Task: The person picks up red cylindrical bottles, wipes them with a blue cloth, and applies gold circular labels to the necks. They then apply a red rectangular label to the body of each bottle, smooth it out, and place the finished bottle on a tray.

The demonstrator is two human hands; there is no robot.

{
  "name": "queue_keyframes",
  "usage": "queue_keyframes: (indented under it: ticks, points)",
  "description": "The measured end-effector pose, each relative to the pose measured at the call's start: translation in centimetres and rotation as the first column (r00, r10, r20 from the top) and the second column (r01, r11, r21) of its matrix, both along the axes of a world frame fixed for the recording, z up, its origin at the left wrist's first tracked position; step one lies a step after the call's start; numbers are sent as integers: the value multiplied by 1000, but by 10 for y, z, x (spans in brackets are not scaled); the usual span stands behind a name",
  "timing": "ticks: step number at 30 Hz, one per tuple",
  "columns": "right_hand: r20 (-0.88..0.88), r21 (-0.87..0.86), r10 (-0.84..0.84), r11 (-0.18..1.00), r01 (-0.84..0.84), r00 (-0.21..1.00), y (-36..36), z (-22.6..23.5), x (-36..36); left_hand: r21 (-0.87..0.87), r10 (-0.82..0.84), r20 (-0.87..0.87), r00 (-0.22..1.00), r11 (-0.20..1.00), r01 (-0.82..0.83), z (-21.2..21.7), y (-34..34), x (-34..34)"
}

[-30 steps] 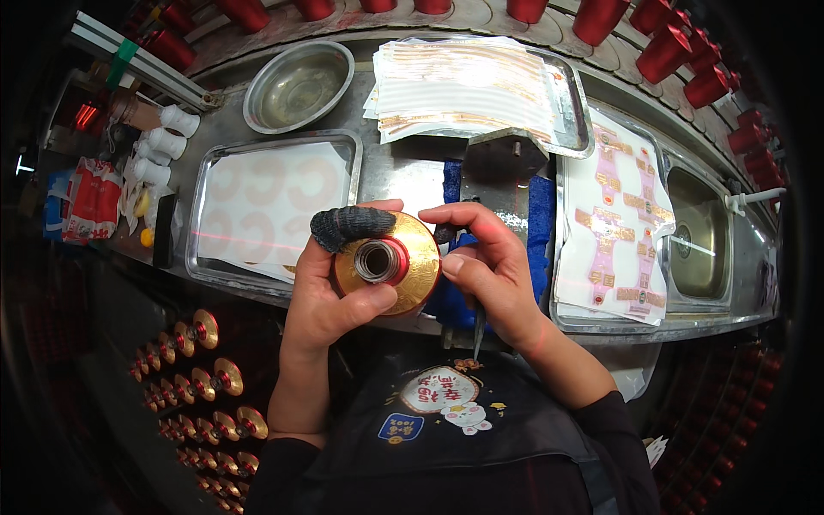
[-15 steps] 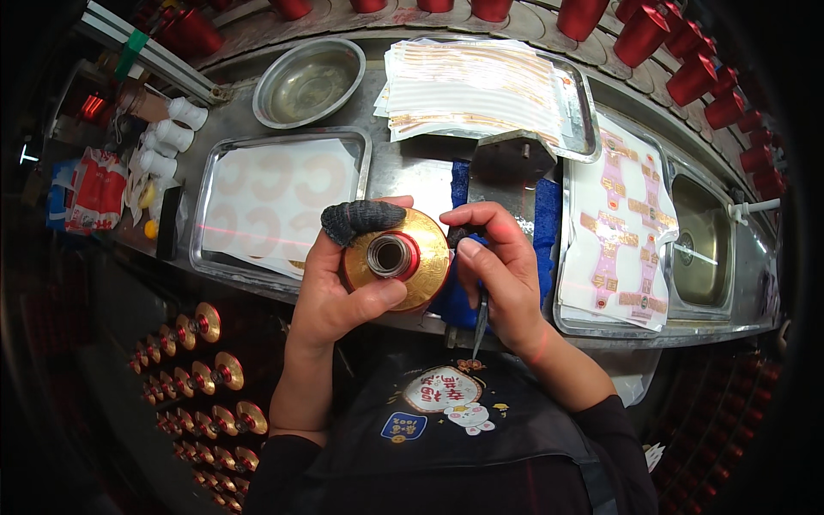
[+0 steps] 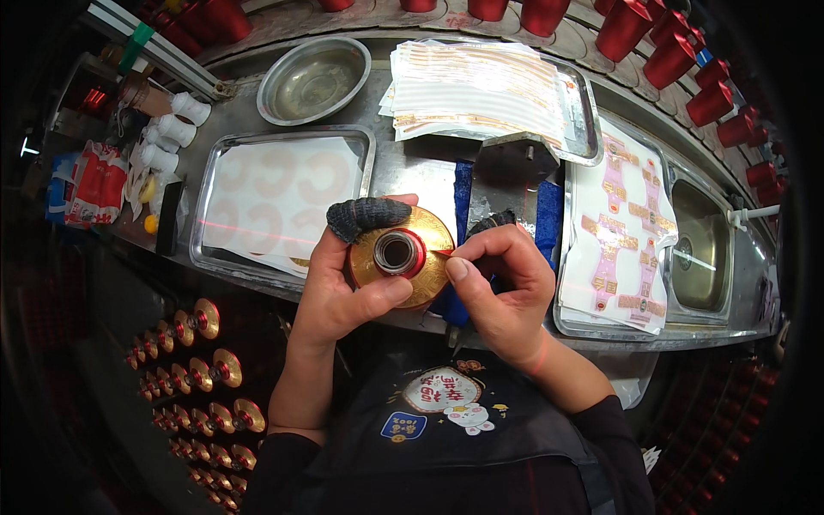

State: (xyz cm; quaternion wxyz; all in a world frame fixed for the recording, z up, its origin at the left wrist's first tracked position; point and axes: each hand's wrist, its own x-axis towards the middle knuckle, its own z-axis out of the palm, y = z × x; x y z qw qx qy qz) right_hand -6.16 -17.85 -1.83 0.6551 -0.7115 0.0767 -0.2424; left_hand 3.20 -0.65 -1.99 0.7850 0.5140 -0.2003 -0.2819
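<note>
My left hand [image 3: 330, 283] is closed around a red bottle whose round shoulder [image 3: 370, 257] is covered in gold. The bottle's open threaded neck [image 3: 397, 252] faces up at me, with a red ring at its base. A dark grey knitted cover [image 3: 367, 217] sits on a left finger. My right hand [image 3: 506, 292] pinches thumb and forefinger at the right edge of the gold covering, beside a narrow red gap [image 3: 441, 252]. A slim pointed metal tool [image 3: 457, 341] juts out below this hand; its grip is hidden. Another dark cover [image 3: 493, 223] shows on a right finger.
C-shaped stickers lie on sheets in the left tray [image 3: 199, 219]; strip sheets [image 3: 472, 90] and pink-gold label sheets [image 3: 605, 249] fill others. Behind stands a metal basin [image 3: 360, 64], at right a sink [image 3: 699, 279]. A dark metal block [image 3: 515, 160] stands ahead. Gold-shouldered bottles [image 3: 225, 367] line the lower left.
My right thumb and forefinger have come left and down onto the bottle's gold edge, exposing a narrow red gap. The bottle has shifted slightly right. Red bottles along the back have moved right.
</note>
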Motion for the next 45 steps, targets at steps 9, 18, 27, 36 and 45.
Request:
queue_keyframes:
  ticks: [9, 18, 27, 36, 45]
  points:
    - [-87, 508, 205, 851, -134, 975, -2, 16, 0, 136, 49, 149, 988, 988, -69, 12, 0, -7]
    - [-165, 178, 120, 980, -90, 979, 4, 10, 14, 110, 69, 163, 984, 990, -88, 12, -1, -11]
    - [-119, 373, 105, 926, -53, 987, 5, 8, 16, 93, 76, 148, 986, 992, -91, 8, -1, -11]
    - [-173, 68, 162, 986, -152, 972, -4, 5, 8, 88, 75, 154, 985, 992, -89, 4, -1, -13]
    - [-94, 286, 230, 938, -195, 969, -6, -3, 11, 54, 63, 161, 985, 996, -73, 5, -5, -15]
